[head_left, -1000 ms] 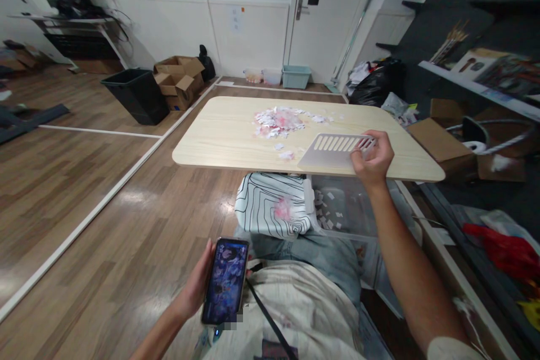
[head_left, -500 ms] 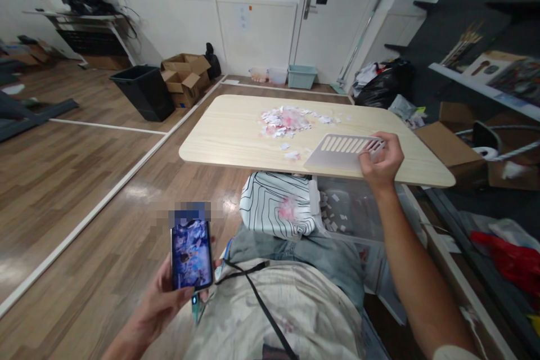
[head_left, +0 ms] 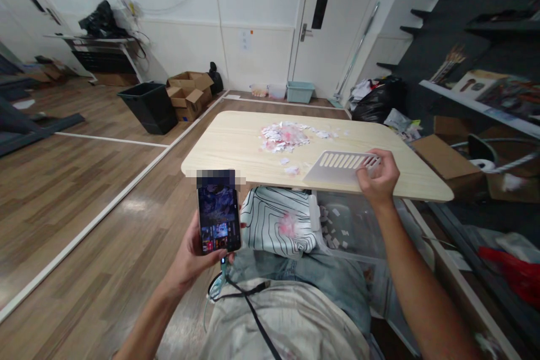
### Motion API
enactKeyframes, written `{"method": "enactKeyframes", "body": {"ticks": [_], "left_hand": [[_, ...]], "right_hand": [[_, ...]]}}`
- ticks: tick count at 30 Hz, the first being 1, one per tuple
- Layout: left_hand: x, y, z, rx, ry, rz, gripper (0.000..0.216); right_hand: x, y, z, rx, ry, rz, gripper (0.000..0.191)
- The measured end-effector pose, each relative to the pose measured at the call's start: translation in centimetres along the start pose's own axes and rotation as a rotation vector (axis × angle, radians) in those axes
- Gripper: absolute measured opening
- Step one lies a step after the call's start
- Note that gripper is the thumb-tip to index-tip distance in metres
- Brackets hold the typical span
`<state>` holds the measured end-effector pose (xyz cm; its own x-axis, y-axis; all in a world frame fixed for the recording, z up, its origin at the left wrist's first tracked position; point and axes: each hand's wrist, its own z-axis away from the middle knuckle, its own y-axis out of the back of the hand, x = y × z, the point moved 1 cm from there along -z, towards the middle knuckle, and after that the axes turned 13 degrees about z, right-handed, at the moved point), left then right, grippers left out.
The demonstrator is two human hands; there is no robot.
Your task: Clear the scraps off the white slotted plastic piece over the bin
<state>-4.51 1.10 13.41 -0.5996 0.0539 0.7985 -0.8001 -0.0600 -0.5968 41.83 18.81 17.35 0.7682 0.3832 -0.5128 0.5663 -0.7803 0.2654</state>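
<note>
My left hand (head_left: 194,256) is closed around a smartphone (head_left: 219,216) whose lit screen faces me; a cable plugs into its lower end. In my right hand (head_left: 382,177) is a flat white plastic scraper (head_left: 333,167) with a row of slots, its long edge close to the front of the pale wooden table (head_left: 211,152). A heap of small white paper pieces (head_left: 282,136), some tinted pink, lies in the middle of the tabletop. Two loose bits (head_left: 291,170) rest between the heap and the scraper.
Below the table's front edge are a striped white cushion (head_left: 270,208) and a clear plastic bin (head_left: 358,219) with paper pieces inside. A black trash bin (head_left: 149,109) and cardboard boxes (head_left: 189,90) stand at left. An open carton (head_left: 439,163) sits at right.
My left hand has brought the phone up and to the right, near the table's edge, and its screen now shows a different picture. My right hand keeps the scraper in about the same place.
</note>
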Motion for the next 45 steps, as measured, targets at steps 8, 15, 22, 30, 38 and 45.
{"method": "enactKeyframes", "body": {"ticks": [8, 15, 22, 30, 38, 45], "left_hand": [[-2.5, 1.0, -1.5, -0.041, 0.029, -0.164, 0.104], [-3.1, 1.6, -1.0, -0.186, -0.011, -0.034, 0.106], [-3.6, 2.0, -1.0, -0.18, 0.012, -0.061, 0.108], [-2.1, -1.2, -0.5, -0.104, 0.039, -0.101, 0.099], [-3.0, -0.2, -1.3, -0.142, 0.037, -0.136, 0.115], [-4.2, 2.5, -1.4, -0.316, -0.023, -0.036, 0.127]], "right_hand": [[-0.3, 0.2, 0.0, -0.008, 0.007, -0.005, 0.039], [0.2, 0.1, 0.2, -0.045, -0.01, -0.018, 0.041], [0.3, 0.3, 0.1, -0.052, 0.007, -0.023, 0.041], [0.0, 0.3, 0.1, -0.03, 0.018, 0.01, 0.039], [-0.1, 0.2, 0.1, -0.035, 0.009, -0.015, 0.039], [0.1, 0.2, 0.1, -0.049, -0.004, -0.018, 0.043]]}}
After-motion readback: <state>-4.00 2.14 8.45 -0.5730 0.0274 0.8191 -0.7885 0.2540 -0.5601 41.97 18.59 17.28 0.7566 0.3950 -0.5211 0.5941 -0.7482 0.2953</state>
